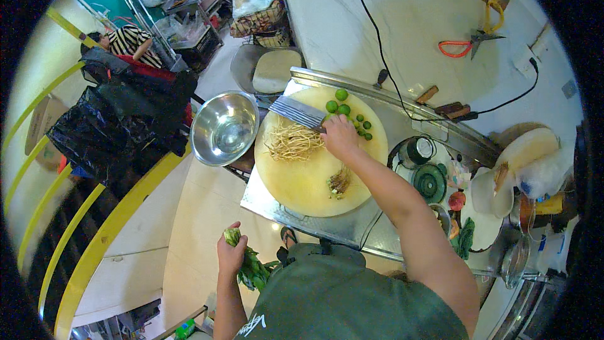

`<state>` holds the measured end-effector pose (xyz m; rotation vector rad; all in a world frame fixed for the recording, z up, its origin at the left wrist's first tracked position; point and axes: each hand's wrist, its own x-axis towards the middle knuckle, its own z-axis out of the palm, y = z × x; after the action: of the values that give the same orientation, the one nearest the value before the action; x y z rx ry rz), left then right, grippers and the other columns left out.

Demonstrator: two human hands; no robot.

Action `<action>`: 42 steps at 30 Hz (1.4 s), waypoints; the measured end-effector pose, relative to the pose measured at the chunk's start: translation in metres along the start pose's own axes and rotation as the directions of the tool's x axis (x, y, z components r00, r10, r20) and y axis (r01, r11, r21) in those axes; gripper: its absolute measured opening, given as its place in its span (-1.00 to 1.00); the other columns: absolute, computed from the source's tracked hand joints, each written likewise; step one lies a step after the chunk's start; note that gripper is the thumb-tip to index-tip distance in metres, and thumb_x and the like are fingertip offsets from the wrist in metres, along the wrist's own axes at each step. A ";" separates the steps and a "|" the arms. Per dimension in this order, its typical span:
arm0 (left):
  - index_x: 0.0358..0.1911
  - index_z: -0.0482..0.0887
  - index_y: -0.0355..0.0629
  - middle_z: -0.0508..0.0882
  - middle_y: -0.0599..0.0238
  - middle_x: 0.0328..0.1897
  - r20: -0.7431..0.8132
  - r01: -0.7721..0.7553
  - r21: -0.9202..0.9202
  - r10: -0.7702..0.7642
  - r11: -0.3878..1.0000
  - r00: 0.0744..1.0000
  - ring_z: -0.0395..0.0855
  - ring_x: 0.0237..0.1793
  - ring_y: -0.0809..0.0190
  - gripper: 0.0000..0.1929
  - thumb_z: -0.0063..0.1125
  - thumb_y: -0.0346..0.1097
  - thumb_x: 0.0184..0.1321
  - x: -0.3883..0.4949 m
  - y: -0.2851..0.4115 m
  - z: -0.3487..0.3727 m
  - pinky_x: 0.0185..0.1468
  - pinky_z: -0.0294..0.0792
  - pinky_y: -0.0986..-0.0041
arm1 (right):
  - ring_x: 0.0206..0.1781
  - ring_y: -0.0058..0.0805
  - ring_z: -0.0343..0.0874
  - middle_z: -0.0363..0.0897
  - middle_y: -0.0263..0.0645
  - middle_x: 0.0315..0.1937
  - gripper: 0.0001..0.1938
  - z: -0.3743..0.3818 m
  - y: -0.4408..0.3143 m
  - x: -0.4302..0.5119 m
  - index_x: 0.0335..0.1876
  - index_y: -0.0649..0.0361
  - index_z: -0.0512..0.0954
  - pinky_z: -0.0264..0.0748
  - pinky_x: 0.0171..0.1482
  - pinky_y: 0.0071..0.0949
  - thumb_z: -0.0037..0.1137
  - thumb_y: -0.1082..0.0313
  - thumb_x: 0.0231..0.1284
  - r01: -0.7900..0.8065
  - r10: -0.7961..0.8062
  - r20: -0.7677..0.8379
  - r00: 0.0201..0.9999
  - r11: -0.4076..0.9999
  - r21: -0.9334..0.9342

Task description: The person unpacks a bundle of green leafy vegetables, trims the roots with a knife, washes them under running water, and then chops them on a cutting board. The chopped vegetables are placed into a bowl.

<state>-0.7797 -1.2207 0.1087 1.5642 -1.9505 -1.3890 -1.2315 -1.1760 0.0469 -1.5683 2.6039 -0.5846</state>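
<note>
My right hand grips the handle of a broad cleaver, its blade lying across the upper left of a round yellowish cutting board. Just below the blade is a heap of thin pale roots or stems. Green limes and smaller green citrus fruits are grouped beyond my fingers. Nearer me on the board rests a small pile of brownish root ends. My left hand, off the board at the lower left, holds a bunch of leafy greens by its pale end, leaves hanging towards my shirt.
An empty steel bowl stands left of the board. A black cable runs down the wall to the table's back edge. Containers, a green lid and leaves crowd the right. A person in a striped top is at upper left beside a yellow railing.
</note>
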 end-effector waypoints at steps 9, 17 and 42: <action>0.19 0.63 -0.30 0.64 0.37 -0.34 0.131 -0.159 0.071 0.148 0.985 0.980 0.56 -0.35 0.38 -0.54 0.23 -0.41 0.17 0.036 0.033 0.017 -0.18 0.47 0.49 | 0.13 -0.06 0.50 0.57 -0.23 -0.05 -0.53 0.013 0.021 -0.145 0.10 0.09 0.52 0.42 0.17 -0.12 0.38 0.21 0.06 0.520 -0.527 0.083 0.846 0.849 0.092; 0.19 0.64 -0.29 0.61 0.41 -0.37 0.173 -0.222 -0.007 0.220 0.975 0.960 0.53 -0.36 0.41 -0.54 0.25 -0.39 0.17 0.035 0.051 0.031 -0.18 0.46 0.49 | 0.06 -0.04 0.56 0.56 -0.11 -0.06 -0.65 0.043 0.030 -0.173 0.09 0.14 0.44 0.50 0.10 -0.12 0.12 0.42 0.16 0.194 -0.215 0.057 0.975 0.947 0.255; 0.32 0.55 -0.28 0.47 0.52 -0.42 0.431 -0.230 -0.026 0.219 0.973 0.875 0.36 -0.45 0.50 -0.50 0.12 -0.49 0.27 0.049 0.036 0.027 -0.37 0.24 0.62 | -0.26 -0.44 0.67 0.65 -0.25 -0.27 -0.85 0.066 -0.108 -0.398 -0.05 0.23 0.55 0.66 -0.19 -0.40 0.23 0.47 0.34 -0.181 0.542 0.580 0.609 -0.617 0.766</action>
<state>-0.8385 -1.2511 0.1081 1.0495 -2.3162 -1.7216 -0.9316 -0.8975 -0.0378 0.4693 1.0785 -2.0098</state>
